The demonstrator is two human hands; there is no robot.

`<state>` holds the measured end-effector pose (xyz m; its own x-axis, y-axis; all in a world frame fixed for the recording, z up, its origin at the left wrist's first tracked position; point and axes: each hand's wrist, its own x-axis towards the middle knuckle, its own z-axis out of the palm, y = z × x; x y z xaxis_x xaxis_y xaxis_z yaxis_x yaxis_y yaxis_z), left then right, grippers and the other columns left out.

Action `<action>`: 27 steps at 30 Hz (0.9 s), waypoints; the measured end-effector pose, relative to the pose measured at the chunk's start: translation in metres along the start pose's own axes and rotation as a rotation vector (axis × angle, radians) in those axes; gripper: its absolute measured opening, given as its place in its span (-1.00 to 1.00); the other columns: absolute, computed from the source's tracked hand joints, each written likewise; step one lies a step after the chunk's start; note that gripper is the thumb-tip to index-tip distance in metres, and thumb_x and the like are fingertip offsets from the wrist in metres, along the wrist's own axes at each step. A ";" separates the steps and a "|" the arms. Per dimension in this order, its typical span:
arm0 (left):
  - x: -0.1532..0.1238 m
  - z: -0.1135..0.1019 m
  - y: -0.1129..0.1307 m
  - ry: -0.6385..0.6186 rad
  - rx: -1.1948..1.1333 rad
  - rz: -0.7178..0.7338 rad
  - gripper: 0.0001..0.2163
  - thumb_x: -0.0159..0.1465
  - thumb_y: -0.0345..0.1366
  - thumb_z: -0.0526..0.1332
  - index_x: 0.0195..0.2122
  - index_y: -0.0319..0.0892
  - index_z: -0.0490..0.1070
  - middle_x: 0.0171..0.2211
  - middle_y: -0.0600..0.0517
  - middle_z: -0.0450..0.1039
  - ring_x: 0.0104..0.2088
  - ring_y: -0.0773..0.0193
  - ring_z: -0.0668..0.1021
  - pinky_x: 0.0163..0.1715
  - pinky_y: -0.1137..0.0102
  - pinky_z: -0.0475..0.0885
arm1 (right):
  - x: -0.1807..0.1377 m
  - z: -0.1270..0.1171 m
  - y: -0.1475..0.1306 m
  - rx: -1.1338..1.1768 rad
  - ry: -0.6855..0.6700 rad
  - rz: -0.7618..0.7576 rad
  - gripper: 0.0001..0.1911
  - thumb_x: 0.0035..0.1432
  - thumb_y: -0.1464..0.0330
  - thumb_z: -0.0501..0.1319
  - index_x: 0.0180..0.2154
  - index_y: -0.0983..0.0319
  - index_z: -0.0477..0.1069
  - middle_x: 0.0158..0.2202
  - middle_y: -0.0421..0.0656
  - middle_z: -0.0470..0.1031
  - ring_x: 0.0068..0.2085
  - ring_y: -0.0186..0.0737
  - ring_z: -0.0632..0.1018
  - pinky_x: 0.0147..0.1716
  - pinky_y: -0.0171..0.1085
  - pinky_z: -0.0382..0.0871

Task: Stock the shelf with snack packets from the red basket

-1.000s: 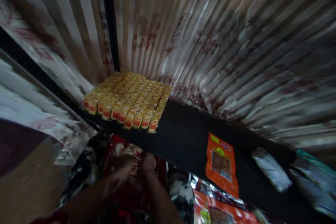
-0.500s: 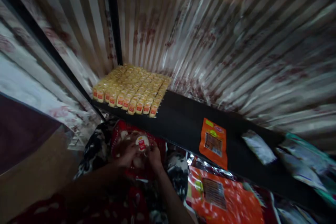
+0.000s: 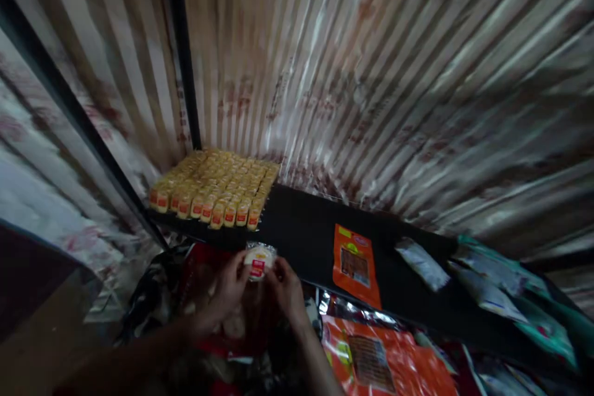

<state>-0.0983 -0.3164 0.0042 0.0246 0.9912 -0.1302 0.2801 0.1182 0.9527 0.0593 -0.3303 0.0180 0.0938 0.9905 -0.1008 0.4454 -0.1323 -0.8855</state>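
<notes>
Between my two hands is a small clear packet (image 3: 258,262) holding a round, pale food piece with a red and white label. The fingers of my left hand (image 3: 232,281) pinch its left edge, and those of my right hand (image 3: 284,281) pinch its right edge. It is held upright at the front edge of the black shelf (image 3: 301,223). Below my hands, a red basket (image 3: 197,266) rests on my lap with more round, pale pieces (image 3: 234,325) in it, dim and blurred. Rows of yellowish labelled packets (image 3: 218,189) stand close together on the shelf's left end.
An orange pouch (image 3: 356,265) lies mid-shelf, with a white packet (image 3: 422,264) and green-edged bags (image 3: 505,284) further right. Larger orange packs (image 3: 385,356) sit below the shelf's front edge. A dark metal post (image 3: 184,49) and plastic-covered corrugated walls (image 3: 362,93) enclose the shelf.
Both hands have lifted the packet up from over the basket towards the shelf's front edge. The camera view has shifted, so the shelf sits lower and further left.
</notes>
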 end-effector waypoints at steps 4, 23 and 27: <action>0.042 0.025 0.043 -0.019 0.135 0.107 -0.60 0.20 -0.39 0.07 0.09 -0.21 0.31 0.07 -0.09 0.40 0.08 0.15 0.44 0.12 0.28 0.31 | 0.041 -0.030 -0.004 0.102 0.115 -0.045 -0.63 0.03 0.08 0.15 -0.30 0.25 0.42 -0.36 -0.12 0.56 -0.34 -0.20 0.51 -0.32 -0.31 0.38; 0.210 0.124 0.076 -0.029 0.193 0.066 -0.56 0.30 -0.40 -0.07 0.18 -0.42 0.20 0.23 -0.24 0.19 0.26 0.14 0.22 0.28 0.28 0.04 | 0.257 -0.064 0.009 -0.276 0.297 0.186 -0.69 0.13 0.20 0.12 -0.22 0.25 0.49 -0.26 -0.10 0.59 -0.24 -0.22 0.57 -0.30 -0.35 0.34; 0.232 0.127 0.080 -0.013 0.158 0.004 -0.58 0.32 -0.37 -0.09 0.17 -0.36 0.23 0.22 -0.21 0.21 0.25 0.16 0.25 0.26 0.30 0.07 | 0.276 -0.064 0.003 -0.348 0.300 0.213 -0.72 0.14 0.21 0.13 -0.21 0.23 0.49 -0.24 -0.10 0.58 -0.22 -0.19 0.56 -0.33 -0.35 0.31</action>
<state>0.0514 -0.0840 0.0159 0.0380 0.9907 -0.1308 0.4274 0.1022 0.8983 0.1437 -0.0596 0.0171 0.4439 0.8922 -0.0832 0.6540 -0.3860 -0.6507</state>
